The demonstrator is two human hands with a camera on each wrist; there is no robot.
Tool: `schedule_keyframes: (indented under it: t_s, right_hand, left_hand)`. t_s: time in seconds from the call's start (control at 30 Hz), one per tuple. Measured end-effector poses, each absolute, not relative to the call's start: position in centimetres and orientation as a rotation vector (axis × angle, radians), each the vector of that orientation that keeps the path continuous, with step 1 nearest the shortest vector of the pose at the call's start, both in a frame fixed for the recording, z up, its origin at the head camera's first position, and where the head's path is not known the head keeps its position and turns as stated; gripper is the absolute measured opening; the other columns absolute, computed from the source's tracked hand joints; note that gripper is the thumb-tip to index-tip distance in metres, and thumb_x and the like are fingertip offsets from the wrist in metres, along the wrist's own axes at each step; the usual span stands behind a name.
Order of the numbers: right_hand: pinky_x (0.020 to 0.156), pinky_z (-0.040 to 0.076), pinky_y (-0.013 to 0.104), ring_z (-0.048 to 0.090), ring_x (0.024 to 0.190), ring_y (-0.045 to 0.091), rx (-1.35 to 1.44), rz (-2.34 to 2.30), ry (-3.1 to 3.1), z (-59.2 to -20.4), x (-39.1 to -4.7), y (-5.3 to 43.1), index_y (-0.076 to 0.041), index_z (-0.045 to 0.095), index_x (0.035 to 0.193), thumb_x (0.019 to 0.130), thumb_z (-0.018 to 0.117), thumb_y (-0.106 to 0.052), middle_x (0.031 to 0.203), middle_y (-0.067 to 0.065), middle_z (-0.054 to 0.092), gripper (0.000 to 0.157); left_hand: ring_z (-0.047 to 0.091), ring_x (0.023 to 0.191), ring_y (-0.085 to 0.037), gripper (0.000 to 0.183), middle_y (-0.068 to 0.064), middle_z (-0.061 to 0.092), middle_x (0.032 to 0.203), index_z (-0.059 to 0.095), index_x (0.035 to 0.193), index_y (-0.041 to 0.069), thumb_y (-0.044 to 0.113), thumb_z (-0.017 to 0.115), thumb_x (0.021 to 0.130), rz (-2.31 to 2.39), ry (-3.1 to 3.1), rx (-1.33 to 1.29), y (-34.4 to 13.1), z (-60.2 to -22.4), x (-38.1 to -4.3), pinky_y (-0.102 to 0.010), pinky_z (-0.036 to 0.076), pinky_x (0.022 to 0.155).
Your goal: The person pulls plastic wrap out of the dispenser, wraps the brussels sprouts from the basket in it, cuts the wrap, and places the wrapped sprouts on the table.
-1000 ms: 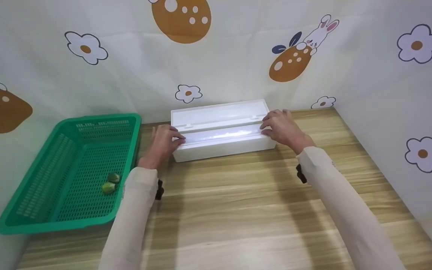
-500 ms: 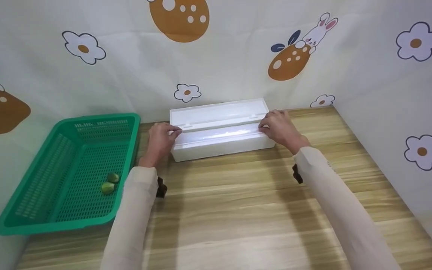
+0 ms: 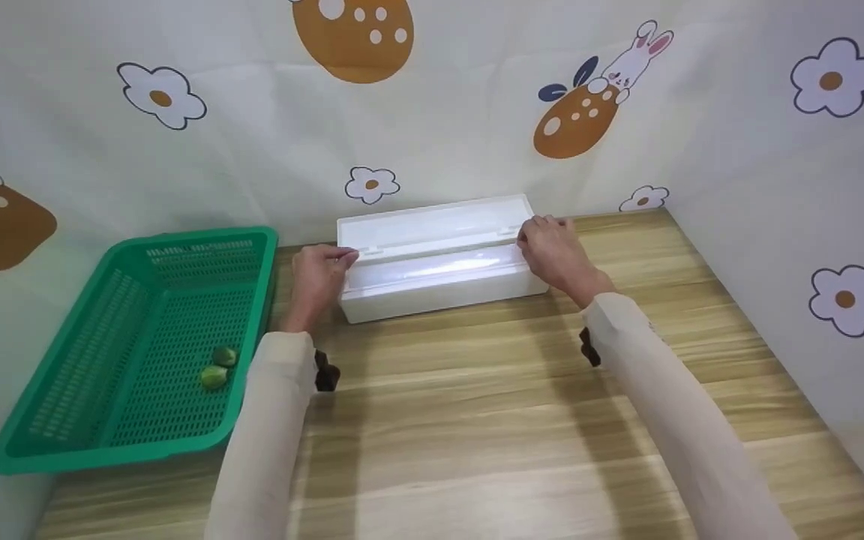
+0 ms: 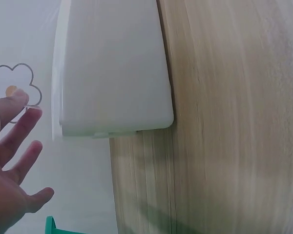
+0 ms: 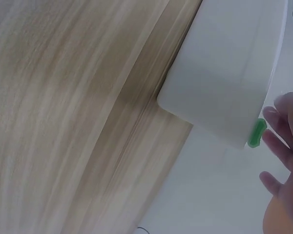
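A long white cling film box stands against the back wall with its lid tilted back. Glossy clear cling film shows along its opening. My left hand is at the box's left end, thumb and forefinger pinching the film's edge; the right hand does likewise at the other end. In the left wrist view, the left hand has its lower fingers spread beside the box end. The right wrist view shows the right hand near a small green piece on the box.
On the left stands a green slotted plastic basket with two small round green vegetables in it. The wood-grain table stretches in front of the box. A patterned cloth wall rises directly behind, with another at the right.
Both hands have moved slightly back and up from the box's front rim toward the lid, the left more than the right. The box and basket have stayed put; the view has shifted a little.
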State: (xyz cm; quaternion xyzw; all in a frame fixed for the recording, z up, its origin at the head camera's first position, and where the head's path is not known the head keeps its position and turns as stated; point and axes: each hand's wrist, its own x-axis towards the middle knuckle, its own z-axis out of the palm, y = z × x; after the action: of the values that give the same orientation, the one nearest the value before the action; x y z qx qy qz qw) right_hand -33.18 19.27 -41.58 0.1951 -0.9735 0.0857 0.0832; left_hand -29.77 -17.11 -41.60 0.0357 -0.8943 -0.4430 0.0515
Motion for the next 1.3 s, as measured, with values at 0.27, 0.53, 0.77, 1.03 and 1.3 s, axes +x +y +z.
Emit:
schedule_keyframes:
  t_s: [0.27,0.53,0.77,1.03,1.3]
  right_hand:
    - [0.105,0.037,0.054,0.061,0.103,0.035,0.474,0.354,-2.958,-40.8,-33.5,18.9,0.000,0.057,0.113,0.106,0.044,-0.015,0.103,0.016,0.066,0.021]
    - [0.096,0.043,0.049,0.062,0.095,0.030,0.373,0.597,-2.921,-40.5,-33.6,18.9,-0.001,0.057,0.113,0.103,0.052,-0.008,0.106,0.016,0.067,0.013]
    - [0.080,0.054,0.042,0.063,0.091,0.030,0.387,0.755,-2.793,-40.3,-33.5,19.0,0.002,0.057,0.108,0.103,0.050,-0.003,0.103,0.018,0.067,0.010]
    - [0.078,0.051,0.040,0.059,0.089,0.028,0.385,0.799,-2.770,-39.6,-33.5,18.9,0.002,0.055,0.108,0.102,0.049,-0.001,0.101,0.017,0.063,0.008]
    - [0.082,0.053,0.042,0.060,0.091,0.030,0.400,0.743,-2.756,-38.4,-33.6,18.8,0.002,0.055,0.109,0.102,0.048,0.000,0.102,0.018,0.064,0.009]
  left_hand:
    - [0.063,0.104,-0.025,0.028,-0.013,0.073,0.121,0.074,0.118,0.005,0.024,0.063,0.099,-1.394,-2.682,0.180,-17.1,-41.2,-29.8,-0.039,0.053,0.094]
    - [0.063,0.118,-0.026,0.029,-0.011,0.070,0.128,0.071,0.124,0.008,0.021,0.061,0.101,-1.572,-2.658,0.293,-17.1,-40.4,-30.0,-0.039,0.050,0.107]
    - [0.065,0.110,-0.027,0.028,-0.015,0.072,0.116,0.072,0.121,0.005,0.019,0.059,0.102,-1.595,-2.595,0.244,-16.9,-40.1,-30.0,-0.037,0.052,0.103]
    - [0.065,0.111,-0.026,0.029,-0.014,0.071,0.118,0.070,0.124,0.006,0.021,0.058,0.102,-1.588,-2.606,0.264,-17.1,-39.4,-30.0,-0.036,0.052,0.104]
    - [0.064,0.114,-0.029,0.030,-0.015,0.071,0.120,0.070,0.125,0.006,0.021,0.058,0.102,-1.599,-2.600,0.238,-17.4,-38.2,-29.7,-0.035,0.053,0.103]
